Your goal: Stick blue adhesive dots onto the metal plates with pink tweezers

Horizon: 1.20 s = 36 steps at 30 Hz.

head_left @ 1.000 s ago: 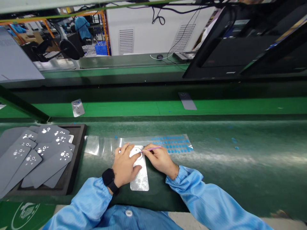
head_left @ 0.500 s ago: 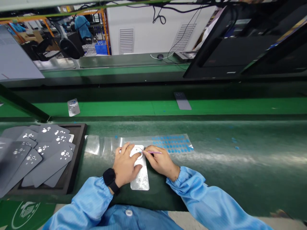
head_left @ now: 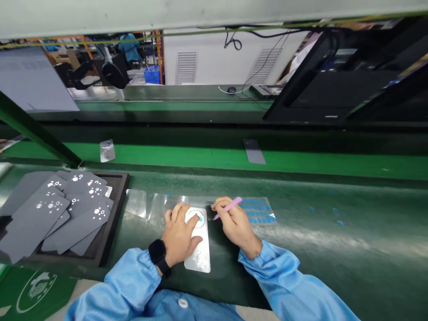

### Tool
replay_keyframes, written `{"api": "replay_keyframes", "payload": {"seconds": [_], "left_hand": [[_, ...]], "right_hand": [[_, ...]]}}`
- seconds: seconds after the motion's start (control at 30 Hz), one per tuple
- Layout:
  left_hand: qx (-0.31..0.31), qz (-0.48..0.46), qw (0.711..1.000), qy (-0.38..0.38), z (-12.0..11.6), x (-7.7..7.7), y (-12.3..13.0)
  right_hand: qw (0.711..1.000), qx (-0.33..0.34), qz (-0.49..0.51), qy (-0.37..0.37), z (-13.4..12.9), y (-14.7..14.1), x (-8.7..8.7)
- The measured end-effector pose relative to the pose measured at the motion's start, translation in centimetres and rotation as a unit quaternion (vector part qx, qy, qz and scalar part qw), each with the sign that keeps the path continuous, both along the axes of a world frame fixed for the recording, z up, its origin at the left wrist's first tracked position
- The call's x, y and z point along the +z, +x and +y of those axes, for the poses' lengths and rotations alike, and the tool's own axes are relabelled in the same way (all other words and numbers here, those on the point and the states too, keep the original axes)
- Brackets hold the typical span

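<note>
A silvery-white phone back panel (head_left: pixel 200 249) lies on the green bench before me, a circular camera area at its top end. My left hand (head_left: pixel 180 232) rests over its left side with fingers spread, the index fingertip by the circle. A small blue dot (head_left: pixel 201 219) shows beside that fingertip. To the right of the panel, my right hand (head_left: pixel 236 225) is closed around a pink pen-like tool (head_left: pixel 233 204), its thin dark tip pointing down left, apart from the panel. Behind both hands stretches a clear film strip (head_left: pixel 160 205); rows of blue dots (head_left: pixel 257 211) cover its right end.
A black tray (head_left: pixel 117 196) on the left bears a pile of grey phone panels (head_left: pixel 76 214). On the bright green strip beyond lie a silvery panel (head_left: pixel 107 151) and a grey panel (head_left: pixel 254 152). A green post (head_left: pixel 40 129) slants at the left. Dark monitors (head_left: pixel 334 84) stand behind right.
My right hand has drawn the pink tool away from the panel's circle to the right and tilted it up. A blue dot now shows in the circle. The left hand stays on the panel.
</note>
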State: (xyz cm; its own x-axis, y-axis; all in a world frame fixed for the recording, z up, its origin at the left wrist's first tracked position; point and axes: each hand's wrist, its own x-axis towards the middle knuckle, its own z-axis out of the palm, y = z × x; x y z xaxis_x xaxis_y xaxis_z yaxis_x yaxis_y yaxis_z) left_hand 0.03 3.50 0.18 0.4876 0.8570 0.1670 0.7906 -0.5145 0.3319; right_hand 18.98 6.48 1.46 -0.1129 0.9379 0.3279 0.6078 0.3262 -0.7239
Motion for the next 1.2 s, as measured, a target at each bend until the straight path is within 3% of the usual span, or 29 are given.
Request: {"api": "replay_keyframes", "payload": {"seconds": [0.07, 0.23, 0.33, 0.43, 0.53, 0.6, 0.67, 0.77, 0.83, 0.97, 1.2], "left_hand": [[0.025, 0.004, 0.999, 0.019, -0.1, -0.2, 0.2], [0.074, 0.000, 0.996, 0.052, -0.4, -0.8, 0.9], [0.097, -0.009, 0.994, 0.045, -0.9, -0.3, 1.1], [0.120, -0.023, 0.992, 0.039, -1.5, 1.9, -0.1], [0.206, -0.041, 0.972, 0.106, -1.9, 4.7, -4.3], [0.281, -0.044, 0.945, 0.160, -1.7, 6.2, -8.9], [0.352, 0.003, 0.925, 0.141, -1.2, 7.2, -14.0], [0.438, 0.116, 0.891, -0.025, -0.7, 7.5, -20.2], [0.438, 0.159, 0.877, -0.112, -0.6, 7.3, -22.3], [0.415, 0.190, 0.877, -0.149, -0.4, 7.0, -22.9], [0.392, 0.238, 0.875, -0.156, 0.3, 8.1, -22.4]], "right_hand": [[0.996, 0.019, -0.058, -0.062, 1.1, -0.4, 0.8], [0.952, 0.072, -0.200, -0.219, 2.1, -1.7, 1.6], [0.947, 0.114, -0.123, -0.273, 3.3, -1.7, 1.8], [0.941, 0.129, 0.018, -0.311, 7.1, -1.9, 3.3], [0.962, 0.000, 0.066, -0.266, 12.7, -2.8, 6.4], [0.979, -0.120, 0.041, -0.162, 15.8, -3.4, 8.4], [0.977, -0.181, 0.019, -0.110, 17.4, -3.9, 9.6], [0.985, -0.133, -0.003, -0.108, 16.6, -4.6, 9.1], [0.990, -0.073, -0.021, -0.121, 14.9, -4.7, 7.9], [0.991, -0.025, -0.034, -0.128, 11.4, -3.5, 6.2], [0.985, -0.053, 0.012, -0.165, 6.9, 1.5, 6.6]]}}
